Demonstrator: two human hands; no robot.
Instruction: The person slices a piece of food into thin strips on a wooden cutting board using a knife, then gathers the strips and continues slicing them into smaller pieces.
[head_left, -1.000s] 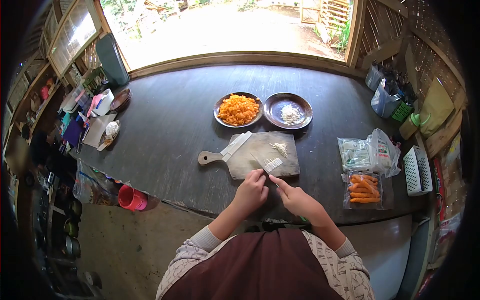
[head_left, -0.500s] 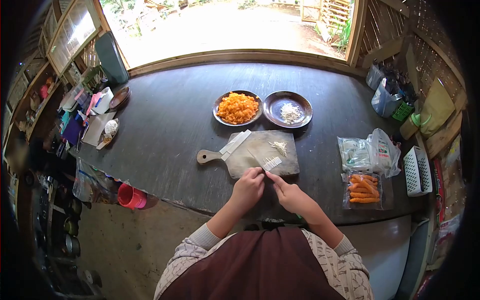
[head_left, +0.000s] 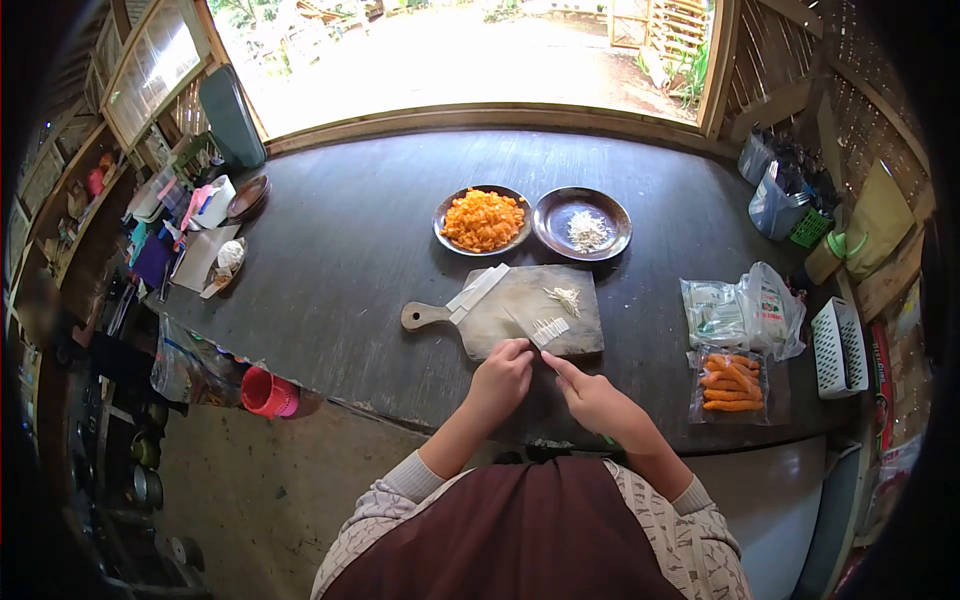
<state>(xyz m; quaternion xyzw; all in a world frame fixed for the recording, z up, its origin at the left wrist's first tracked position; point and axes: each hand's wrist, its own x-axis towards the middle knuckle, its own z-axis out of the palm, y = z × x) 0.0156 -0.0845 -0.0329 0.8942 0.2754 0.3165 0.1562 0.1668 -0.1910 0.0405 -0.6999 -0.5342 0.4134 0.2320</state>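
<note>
A wooden cutting board (head_left: 500,335) lies on the dark table, its handle to the left. My right hand (head_left: 590,395) is closed on a knife (head_left: 523,325), whose thin blade reaches over the board beside a row of white cut pieces (head_left: 550,332). Just left of it, my left hand (head_left: 507,372) has its fingers bent together at the board's near edge; what they pinch is too small to name. Long white strips (head_left: 479,291) rest near the handle, and thin white shreds (head_left: 565,298) lie farther right.
Behind the board stand a plate of chopped orange pieces (head_left: 483,220) and a plate (head_left: 550,215) with white bits. To the right are plastic bags (head_left: 745,310), packed carrots (head_left: 732,383) and a white basket (head_left: 838,348). A red bucket (head_left: 268,392) is at lower left.
The whole view has shifted slightly, moving the scene a little right and down. My right hand sits slightly farther from my left, and the knife has moved a little.
</note>
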